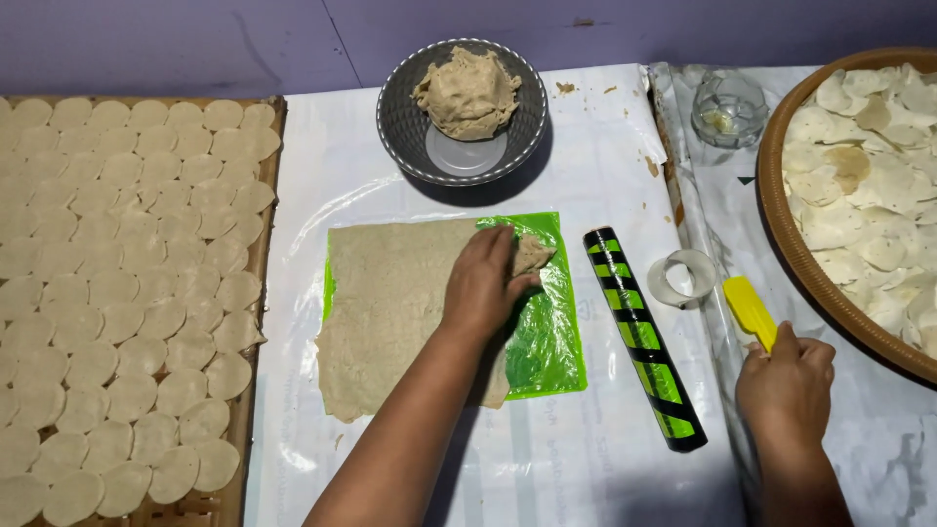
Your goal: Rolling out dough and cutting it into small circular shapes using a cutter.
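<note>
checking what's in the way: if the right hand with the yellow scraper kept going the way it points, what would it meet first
The right hand points its yellow plastic scraper up and to the left. The first thing in that line looks to be the white ring-shaped cutter, just beyond the blade tip, though depth is hard to judge.

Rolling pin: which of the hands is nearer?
Right. The right hand sits just right of the rolling pin's lower end, gripping a yellow scraper; the left hand rests farther off on the dough sheet.
</note>
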